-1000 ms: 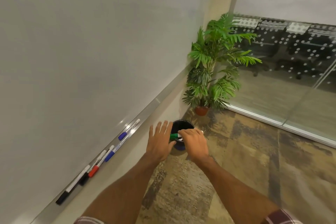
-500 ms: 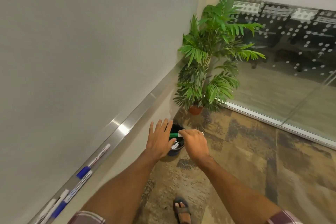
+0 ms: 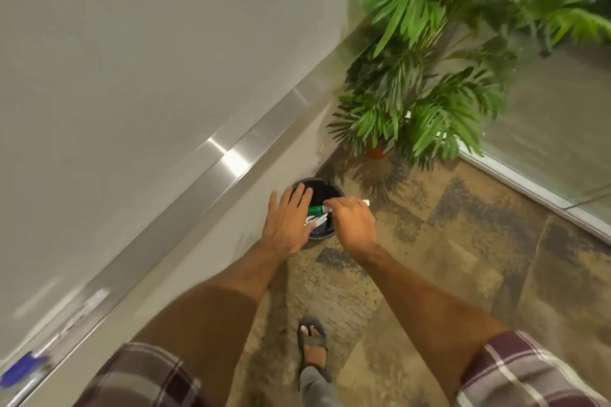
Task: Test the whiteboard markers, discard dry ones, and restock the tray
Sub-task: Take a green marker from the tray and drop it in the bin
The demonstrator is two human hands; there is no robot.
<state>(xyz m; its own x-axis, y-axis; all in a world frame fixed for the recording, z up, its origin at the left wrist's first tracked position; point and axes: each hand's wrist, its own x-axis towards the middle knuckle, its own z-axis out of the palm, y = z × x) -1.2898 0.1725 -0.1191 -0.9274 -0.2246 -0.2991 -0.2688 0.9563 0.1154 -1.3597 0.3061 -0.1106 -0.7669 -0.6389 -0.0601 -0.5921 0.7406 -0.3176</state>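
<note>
Fingers [image 3: 334, 205] of my right hand [image 3: 355, 225] are curled tight around the white barrel of a green marker [image 3: 315, 209], which I hold level, directly above the open mouth of the black bin [image 3: 325, 189]. The green cap points toward my left hand [image 3: 286, 225], and the white tail pokes out past my knuckles on the far side. My left hand is flat, palm down, its fingers [image 3: 299, 196] straight and a little spread, holding nothing. It hovers over the bin's near-left rim; I cannot tell whether it touches the green cap. Down inside the bin lie a few other markers [image 3: 318, 220], pale barrels partly hidden by my hands.

Left of the bin the metal tray [image 3: 231, 158] runs along the bottom of the whiteboard [image 3: 132, 59], and far down it from the bin a blue marker [image 3: 20, 373] shows as a blur. Beyond the bin, in the corner, stands a potted plant [image 3: 429, 82]. The bin sits on patterned carpet [image 3: 463, 258], and on the near side of it my sandalled foot [image 3: 312, 340] is planted.
</note>
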